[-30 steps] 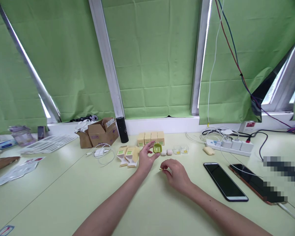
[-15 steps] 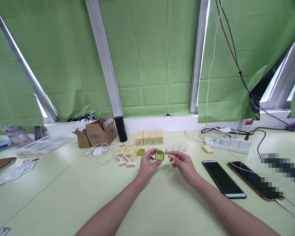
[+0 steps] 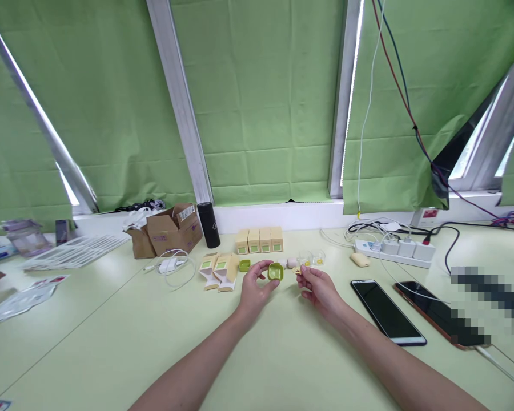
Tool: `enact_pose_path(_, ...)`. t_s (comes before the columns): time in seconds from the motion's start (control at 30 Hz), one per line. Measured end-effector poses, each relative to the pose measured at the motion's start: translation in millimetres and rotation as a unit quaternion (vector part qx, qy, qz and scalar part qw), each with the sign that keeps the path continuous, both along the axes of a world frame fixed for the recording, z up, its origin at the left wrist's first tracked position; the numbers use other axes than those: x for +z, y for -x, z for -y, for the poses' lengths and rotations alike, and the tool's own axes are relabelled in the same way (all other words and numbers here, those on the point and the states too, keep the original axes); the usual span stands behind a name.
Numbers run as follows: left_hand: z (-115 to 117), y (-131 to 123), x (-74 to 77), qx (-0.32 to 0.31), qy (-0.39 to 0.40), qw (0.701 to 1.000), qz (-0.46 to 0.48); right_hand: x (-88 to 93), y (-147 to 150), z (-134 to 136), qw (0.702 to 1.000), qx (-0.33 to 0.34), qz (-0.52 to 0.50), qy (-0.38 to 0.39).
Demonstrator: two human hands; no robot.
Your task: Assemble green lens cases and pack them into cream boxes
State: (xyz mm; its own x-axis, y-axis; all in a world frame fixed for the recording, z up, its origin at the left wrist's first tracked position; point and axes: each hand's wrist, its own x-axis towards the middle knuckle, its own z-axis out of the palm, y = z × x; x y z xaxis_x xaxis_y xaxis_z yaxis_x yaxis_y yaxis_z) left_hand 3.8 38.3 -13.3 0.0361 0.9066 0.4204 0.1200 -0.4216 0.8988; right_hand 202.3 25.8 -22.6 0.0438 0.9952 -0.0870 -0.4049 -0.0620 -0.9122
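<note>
My left hand (image 3: pixel 255 290) grips a small square green cup (image 3: pixel 276 272) between thumb and fingers, its hollow side facing me. To its right, my right hand (image 3: pixel 319 287) pinches a small yellow piece (image 3: pixel 297 270), too small to make out clearly. The two held things are apart, a short way above the table. A second green cup (image 3: pixel 244 265) lies on the table left of my left hand. Just beyond my hands are small pale pinkish pieces (image 3: pixel 292 262) and clear round containers (image 3: pixel 318 258) with something yellow in them.
Two opened small cartons (image 3: pixel 225 271) lie to the left, with several closed cartons (image 3: pixel 259 241) in a row behind. A black cylinder (image 3: pixel 208 225) and a cardboard box (image 3: pixel 171 231) stand farther left. On the right are a phone (image 3: pixel 389 311), another phone (image 3: pixel 441 314) and a power strip (image 3: pixel 394 252).
My right hand has moved slightly right, away from the green cup, and the yellow piece has turned in its fingers. The whole view has shifted a little. My left hand keeps its hold.
</note>
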Motion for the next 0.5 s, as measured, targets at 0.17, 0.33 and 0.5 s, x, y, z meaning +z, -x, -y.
enact_pose_path(0.17, 1, 0, -0.2, -0.001, 0.000, 1.000, -0.005, 5.1, 1, 4, 0.999, 0.007, 0.007, -0.040)
enact_pose_path(0.33, 2, 0, -0.1, 0.007, -0.007, 1.000, -0.007, 10.5, 5, 9, 0.995, 0.024, 0.023, -0.099)
enact_pose_path(0.5, 5, -1, 0.2, 0.009, -0.020, 0.999, -0.026, 10.4, 8, 9, 0.986, 0.008, 0.042, -0.162)
